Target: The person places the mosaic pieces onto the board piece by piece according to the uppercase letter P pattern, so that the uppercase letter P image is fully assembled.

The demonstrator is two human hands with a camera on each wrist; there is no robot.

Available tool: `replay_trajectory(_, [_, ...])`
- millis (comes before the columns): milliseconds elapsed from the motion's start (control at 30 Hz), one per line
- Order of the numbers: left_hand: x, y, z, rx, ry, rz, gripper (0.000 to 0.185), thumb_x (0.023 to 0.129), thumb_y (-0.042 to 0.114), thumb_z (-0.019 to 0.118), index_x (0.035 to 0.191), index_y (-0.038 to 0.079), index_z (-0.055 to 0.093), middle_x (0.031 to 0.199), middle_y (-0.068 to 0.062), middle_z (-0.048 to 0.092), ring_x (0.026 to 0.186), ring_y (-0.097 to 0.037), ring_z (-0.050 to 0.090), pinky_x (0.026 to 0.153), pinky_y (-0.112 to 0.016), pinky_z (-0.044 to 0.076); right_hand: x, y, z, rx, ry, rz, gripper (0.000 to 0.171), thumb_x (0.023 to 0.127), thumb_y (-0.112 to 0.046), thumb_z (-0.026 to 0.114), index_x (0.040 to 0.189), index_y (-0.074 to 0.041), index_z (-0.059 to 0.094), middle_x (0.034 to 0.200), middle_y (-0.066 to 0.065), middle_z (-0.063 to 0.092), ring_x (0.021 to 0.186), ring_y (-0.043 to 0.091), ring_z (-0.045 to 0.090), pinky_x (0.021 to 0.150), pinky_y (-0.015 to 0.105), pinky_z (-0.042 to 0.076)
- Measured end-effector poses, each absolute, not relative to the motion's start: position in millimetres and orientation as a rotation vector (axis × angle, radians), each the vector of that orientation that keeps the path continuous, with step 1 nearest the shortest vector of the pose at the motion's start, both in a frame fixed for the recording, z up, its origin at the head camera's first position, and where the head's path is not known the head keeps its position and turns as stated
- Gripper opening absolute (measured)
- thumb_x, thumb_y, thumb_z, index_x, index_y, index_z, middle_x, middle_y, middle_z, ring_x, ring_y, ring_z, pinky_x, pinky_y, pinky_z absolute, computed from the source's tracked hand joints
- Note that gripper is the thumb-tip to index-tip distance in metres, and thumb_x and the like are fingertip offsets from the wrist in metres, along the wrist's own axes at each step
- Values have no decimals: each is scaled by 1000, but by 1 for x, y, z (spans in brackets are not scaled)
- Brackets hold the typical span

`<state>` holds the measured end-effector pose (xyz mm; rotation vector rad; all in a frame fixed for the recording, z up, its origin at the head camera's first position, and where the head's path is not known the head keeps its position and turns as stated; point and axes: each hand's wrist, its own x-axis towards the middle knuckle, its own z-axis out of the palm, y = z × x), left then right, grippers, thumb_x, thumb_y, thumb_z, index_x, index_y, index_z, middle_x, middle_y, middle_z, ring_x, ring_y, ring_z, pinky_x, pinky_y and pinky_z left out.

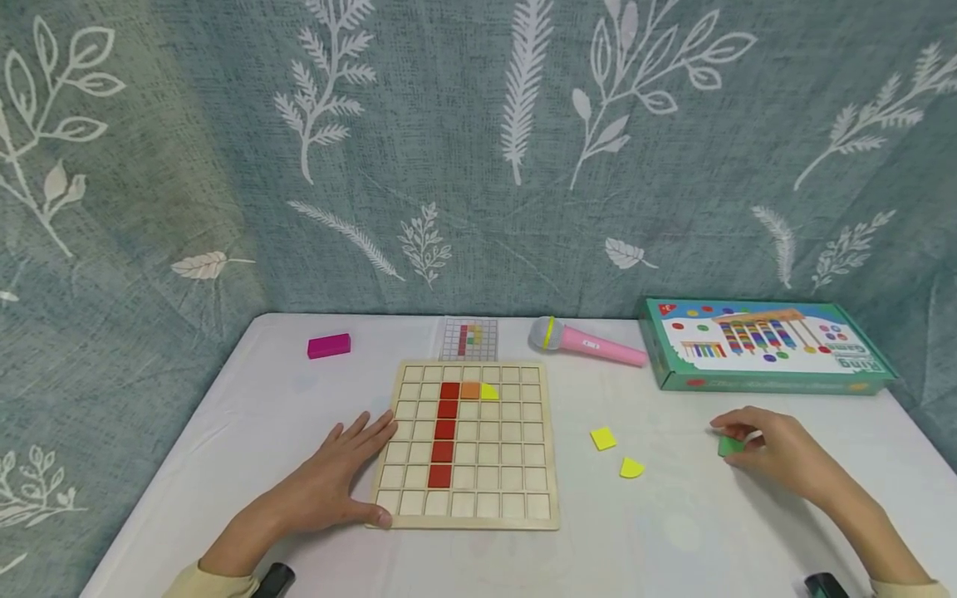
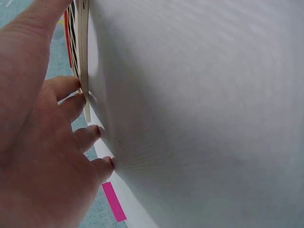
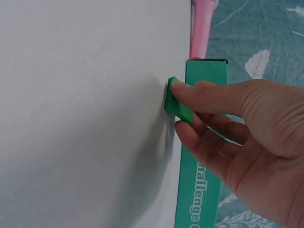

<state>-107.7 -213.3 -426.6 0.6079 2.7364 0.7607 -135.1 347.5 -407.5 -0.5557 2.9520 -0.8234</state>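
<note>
A wooden grid board [image 1: 508,523] lies on the white table. It carries a column of red square tiles [image 1: 444,429], an orange square tile [image 1: 470,389] and a yellow quarter-circle tile [image 1: 489,392] along its upper part. My left hand [image 1: 329,482] rests at the board's left edge, fingers spread and straight, thumb at the lower left corner. Over at the right, my right hand [image 1: 777,453] pinches a green tile [image 3: 175,102] between thumb and fingers, near the table surface. Between the board and that hand lie a yellow square tile [image 1: 603,438] and another yellow quarter-circle tile [image 1: 631,468].
Behind the board lies a printed pattern card [image 1: 469,340]. A pink toy microphone [image 1: 598,344] lies beside a green game box [image 1: 770,345] at the back right. A magenta block [image 1: 329,345] sits at the back left. A leaf-patterned curtain [image 1: 463,149] hangs behind the table.
</note>
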Motion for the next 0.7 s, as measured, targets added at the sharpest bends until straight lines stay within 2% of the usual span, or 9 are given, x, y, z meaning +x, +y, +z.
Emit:
replay_trajectory(433, [-108,-214,-429,604,2741,761,119,60,61,83,152,5,34,160,-11,26,147,-42,14,115,-64,7,-148,326,-396,-608,2892,-838,30,81,5,73,110,1,69,86,-4,63,77,0,56,66,24,55])
replay_trajectory(700, [-108,-213,-431,595,2736,772,119,60,61,84,152,5,33,160,-11,26,147,-42,14,115,-65,6,-158,305,-392,-695,2878,-865,31,81,6,72,111,1,69,88,-3,64,79,4,59,67,25,56])
